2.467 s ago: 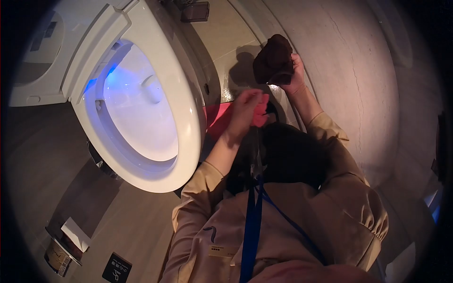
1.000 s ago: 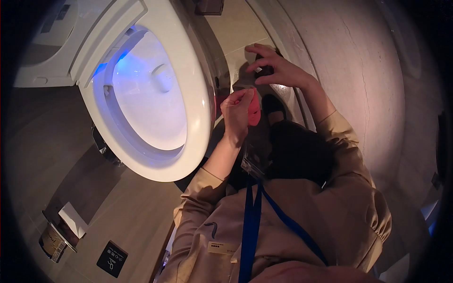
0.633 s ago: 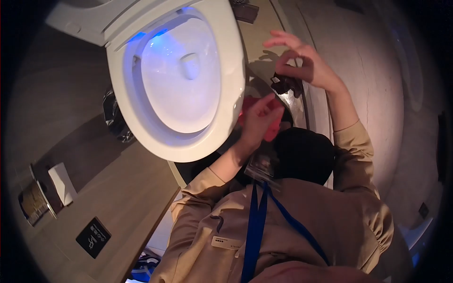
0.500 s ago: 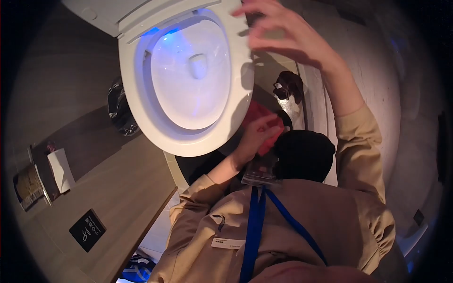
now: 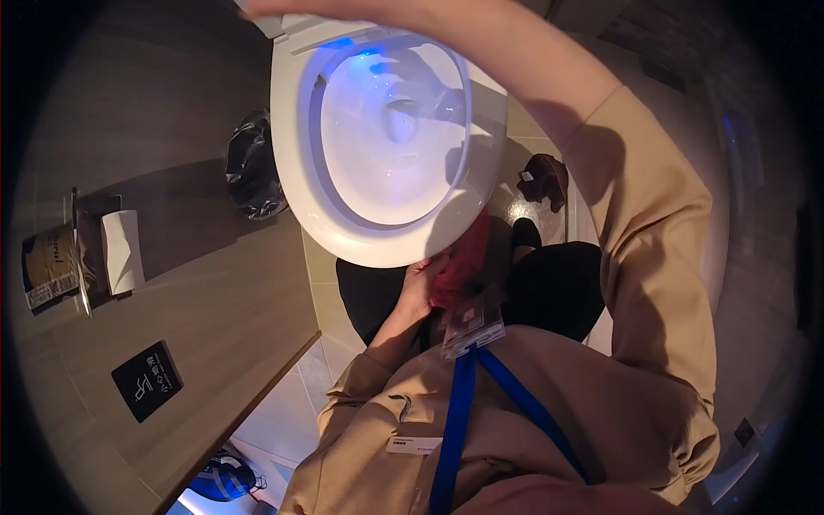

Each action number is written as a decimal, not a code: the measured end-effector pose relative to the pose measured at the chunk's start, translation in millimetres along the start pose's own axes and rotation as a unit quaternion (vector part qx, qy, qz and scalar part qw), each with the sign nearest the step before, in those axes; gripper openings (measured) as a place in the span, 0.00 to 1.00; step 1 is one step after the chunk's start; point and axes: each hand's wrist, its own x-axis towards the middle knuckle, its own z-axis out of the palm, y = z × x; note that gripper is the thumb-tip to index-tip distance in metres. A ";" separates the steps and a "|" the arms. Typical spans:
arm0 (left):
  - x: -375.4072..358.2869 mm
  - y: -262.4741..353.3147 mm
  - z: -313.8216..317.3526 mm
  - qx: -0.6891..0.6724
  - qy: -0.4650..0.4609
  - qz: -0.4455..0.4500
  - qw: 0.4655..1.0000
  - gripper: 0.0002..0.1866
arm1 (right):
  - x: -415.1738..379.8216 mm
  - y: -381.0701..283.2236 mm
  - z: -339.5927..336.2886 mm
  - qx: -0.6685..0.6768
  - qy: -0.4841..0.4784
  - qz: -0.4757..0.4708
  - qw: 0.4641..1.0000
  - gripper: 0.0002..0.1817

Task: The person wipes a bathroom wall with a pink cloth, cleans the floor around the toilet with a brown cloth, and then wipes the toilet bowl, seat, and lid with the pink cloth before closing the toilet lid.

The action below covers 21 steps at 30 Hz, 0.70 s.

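Wood-grain wall panels flank a glossy oval toilet seat (image 5: 300,172). Soft red cloth (image 5: 459,262) is gripped by the left hand (image 5: 421,287); right-hand fingers are cut off, unreadable.

The right hand (image 5: 283,7) is cut off by the top edge, so its fingers cannot be read. The toilet rim (image 5: 386,245) partly hides the red cloth (image 5: 459,262) and left hand (image 5: 421,283).

A black bin bag (image 5: 255,163) is seen beside the toilet, a paper roll (image 5: 123,251) and dark sign (image 5: 148,379) are mounted on the wooden wall (image 5: 215,283).
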 end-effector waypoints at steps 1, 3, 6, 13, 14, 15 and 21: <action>-1.1 -0.6 -0.4 -0.006 0.008 -0.001 1.000 0.09 | -21.2 8.8 6.9 -0.027 -0.019 0.006 0.999 0.07; -2.7 -4.8 -2.4 -0.013 0.017 -0.002 1.000 0.09 | -65.1 21.1 19.2 -0.115 -0.139 0.020 0.983 0.07; 3.0 -11.4 -10.8 0.002 0.029 0.013 1.000 0.09 | -113.8 13.2 10.8 -0.255 -0.427 0.064 0.865 0.18; -5.5 4.5 -12.0 -0.092 0.031 0.000 0.995 0.09 | -108.5 27.3 -19.0 -0.229 -0.233 -0.080 0.942 0.07; -5.7 6.2 -16.0 -0.096 0.037 0.011 0.995 0.09 | -102.6 25.7 -22.3 -0.235 -0.327 0.007 0.915 0.08; -6.5 8.4 -18.7 -0.095 0.037 0.012 0.995 0.09 | -100.0 25.1 -23.9 -0.236 -0.415 0.094 0.874 0.09; -11.7 22.1 -31.7 -0.118 0.165 0.065 0.977 0.15 | -114.9 40.4 -42.1 -0.169 -0.225 -0.014 0.959 0.13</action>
